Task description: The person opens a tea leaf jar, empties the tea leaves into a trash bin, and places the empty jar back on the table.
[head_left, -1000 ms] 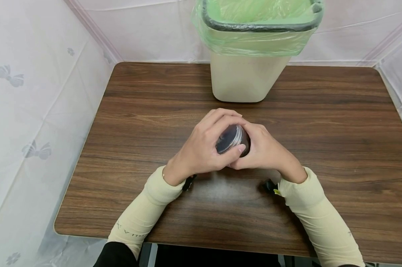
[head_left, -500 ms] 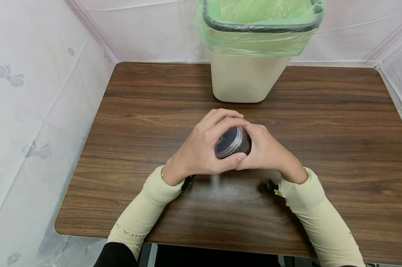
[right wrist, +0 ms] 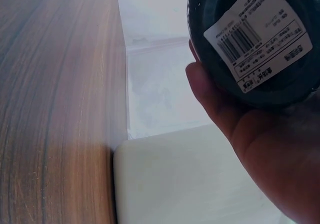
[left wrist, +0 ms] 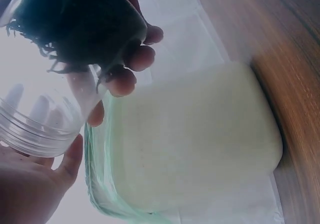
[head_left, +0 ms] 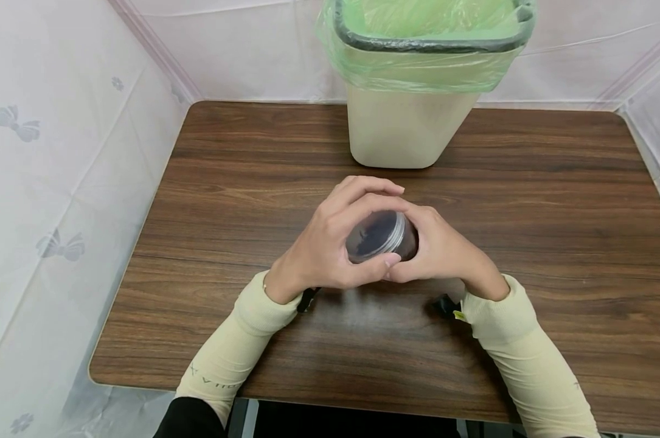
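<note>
A clear plastic jar [head_left: 375, 236] is tilted between both hands above the table, its ridged end toward the left. My left hand [head_left: 324, 240] curves its thumb and fingers around that ridged end. From the other side my right hand [head_left: 444, 248] grips the body of the jar. In the left wrist view, dark, stringy contents [left wrist: 82, 26] fill the part by the right fingers, while the ridged end is see-through. A white barcode label [right wrist: 260, 38] covers much of the jar's base in the right wrist view.
Beyond the hands, a cream bin [head_left: 403, 131] with a green liner bag [head_left: 417, 73] stands at the back of the brown wooden table [head_left: 225, 158]. White patterned sheeting [head_left: 61, 182] lines the sides and back.
More of the jar's ridged end shows between my hands now, having shifted slightly left and toward me. My right hand has moved a little to the right. The bin stays put.
</note>
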### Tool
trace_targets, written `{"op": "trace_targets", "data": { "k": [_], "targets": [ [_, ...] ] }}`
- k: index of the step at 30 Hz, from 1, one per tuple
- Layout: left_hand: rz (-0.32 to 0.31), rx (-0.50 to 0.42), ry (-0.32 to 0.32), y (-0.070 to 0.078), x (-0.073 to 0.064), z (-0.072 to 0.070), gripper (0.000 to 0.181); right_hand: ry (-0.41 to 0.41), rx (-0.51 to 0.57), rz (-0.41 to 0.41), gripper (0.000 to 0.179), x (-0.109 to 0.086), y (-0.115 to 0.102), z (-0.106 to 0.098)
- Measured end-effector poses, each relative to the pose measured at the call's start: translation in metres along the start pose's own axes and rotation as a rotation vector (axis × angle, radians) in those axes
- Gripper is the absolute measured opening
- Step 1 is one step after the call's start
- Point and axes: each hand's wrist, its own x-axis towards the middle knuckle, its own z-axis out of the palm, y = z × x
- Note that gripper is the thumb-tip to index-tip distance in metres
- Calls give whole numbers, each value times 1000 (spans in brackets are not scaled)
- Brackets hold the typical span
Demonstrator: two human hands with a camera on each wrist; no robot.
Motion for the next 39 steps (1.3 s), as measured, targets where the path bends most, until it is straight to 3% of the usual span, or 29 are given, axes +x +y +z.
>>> {"op": "trace_targets", "data": {
  "k": [6,14,18,25,32,39],
  "targets": [
    [43,-51,-6,4,2,0,44,-71,106,-15,65,-1,-1,-3],
    [130,-102,-18,10,5,3,39,-156,197,-131,61,1,1,-4],
    [142,-101,-33,11,4,5,33,-188,209,-187,65,3,2,-3],
    [119,-74,-34,6,0,10,30,-231,272,-141,46,-1,4,-3],
    [87,-44,-12,4,-2,12,24,-197,208,-128,42,0,4,-2],
    [40,-14,28,2,-2,13,23,-104,117,-80,49,1,-1,1]
  ]
}}
